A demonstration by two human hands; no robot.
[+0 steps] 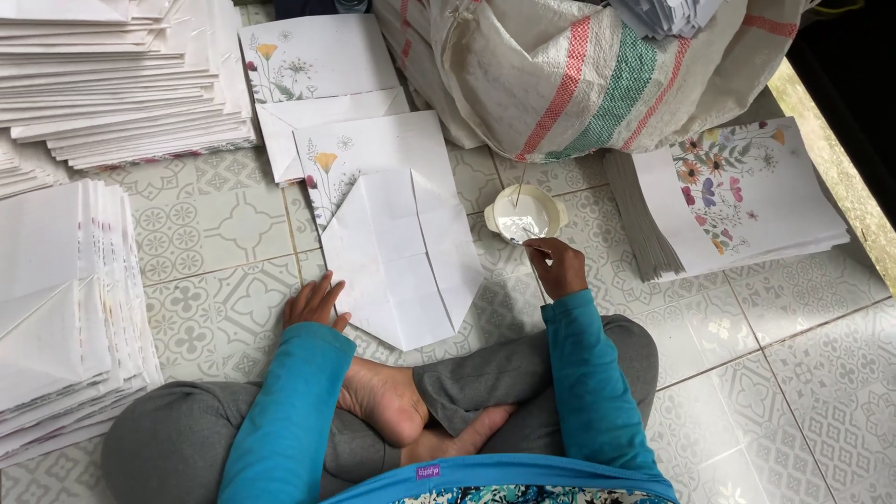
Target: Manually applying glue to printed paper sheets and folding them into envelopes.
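Crossed legs (448,411) sit behind the folded paper bag (401,257), its long axis running away across the floor tiles, left hand (313,303) flat at its near-left edge while right hand (557,266), just right, pinches a thin stick (528,245) dipping into the white bowl (525,217).

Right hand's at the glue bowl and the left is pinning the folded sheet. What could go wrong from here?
Glue could drip off the stick in the right hand as it crosses from the small white bowl to the folded paper bag. The left hand only touches the bag's edge, so it may shift. The bowl could tip toward the floral sheet stack.
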